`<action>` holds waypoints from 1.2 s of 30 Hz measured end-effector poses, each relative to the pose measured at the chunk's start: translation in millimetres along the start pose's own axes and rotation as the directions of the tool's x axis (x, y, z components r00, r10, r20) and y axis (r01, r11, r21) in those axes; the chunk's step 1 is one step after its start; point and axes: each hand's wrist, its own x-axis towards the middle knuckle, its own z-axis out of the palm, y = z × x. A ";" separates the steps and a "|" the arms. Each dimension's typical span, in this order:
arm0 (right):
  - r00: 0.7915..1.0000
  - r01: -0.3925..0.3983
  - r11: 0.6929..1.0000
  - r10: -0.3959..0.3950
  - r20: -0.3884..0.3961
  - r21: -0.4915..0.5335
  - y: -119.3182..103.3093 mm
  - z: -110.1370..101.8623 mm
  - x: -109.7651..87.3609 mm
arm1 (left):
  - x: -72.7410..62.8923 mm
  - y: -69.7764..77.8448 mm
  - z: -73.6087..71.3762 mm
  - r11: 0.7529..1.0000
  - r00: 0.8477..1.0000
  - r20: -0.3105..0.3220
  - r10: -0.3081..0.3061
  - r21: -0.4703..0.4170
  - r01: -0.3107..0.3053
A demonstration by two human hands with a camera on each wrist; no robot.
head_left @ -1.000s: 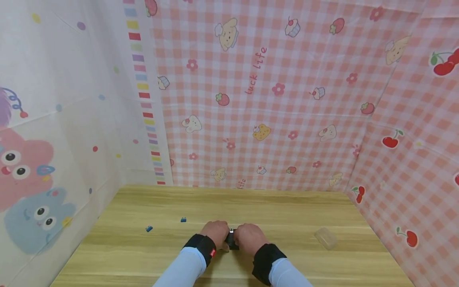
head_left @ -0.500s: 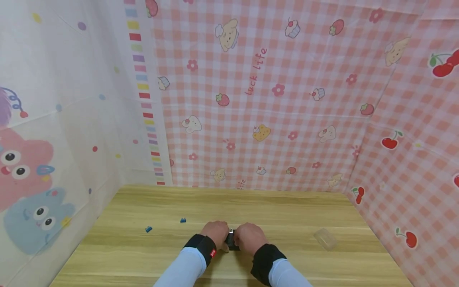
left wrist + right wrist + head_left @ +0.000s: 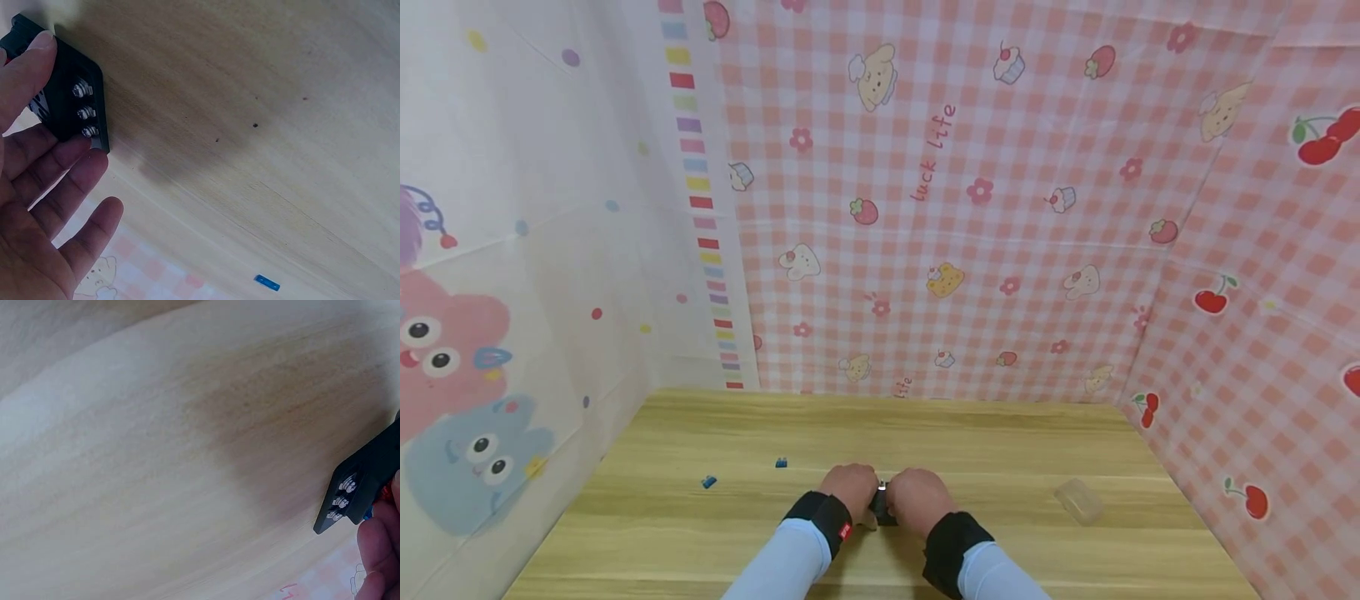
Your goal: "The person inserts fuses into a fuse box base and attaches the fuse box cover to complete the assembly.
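Between both hands, close over the wooden table, is a black fuse block (image 3: 886, 512) with a row of metal screw terminals (image 3: 84, 113) along its flange. My left hand (image 3: 852, 492) grips it, thumb across the top and fingers beneath, the little finger extended. From the other side my right hand (image 3: 921, 498) holds on with curled fingers. In the right wrist view a red bit (image 3: 387, 492) and a blue bit (image 3: 368, 514) show beside those fingers. I cannot tell whether the right fingers pinch the block or one of these bits.
Two small blue blade fuses (image 3: 709, 482) lie on the table (image 3: 1000, 433) to the left, the farther one nearer the hands. A clear plastic cover (image 3: 1079, 501) rests at the right. Patterned cloth (image 3: 970, 250) walls in the back and sides.
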 end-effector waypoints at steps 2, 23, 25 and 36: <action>1.000 0.003 1.000 -0.002 0.026 -0.007 -0.9 -1.2 0.5 | -0.8 0.8 -2.2 1.000 1.000 0.007 -0.002 -0.001 0.002; 0.999 0.032 0.999 -0.031 0.032 -0.036 0.6 1.0 1.1 | -3.3 0.8 -4.0 0.999 0.999 -0.032 0.020 0.028 -0.020; 0.999 0.008 1.000 -0.008 0.039 0.005 0.9 0.4 0.1 | -3.3 1.0 -3.7 1.000 0.999 -0.032 0.017 0.022 -0.016; 0.999 -0.036 0.997 0.034 0.031 0.075 3.2 3.3 -1.9 | -3.0 1.1 -3.5 1.000 1.000 0.004 -0.006 -0.004 0.006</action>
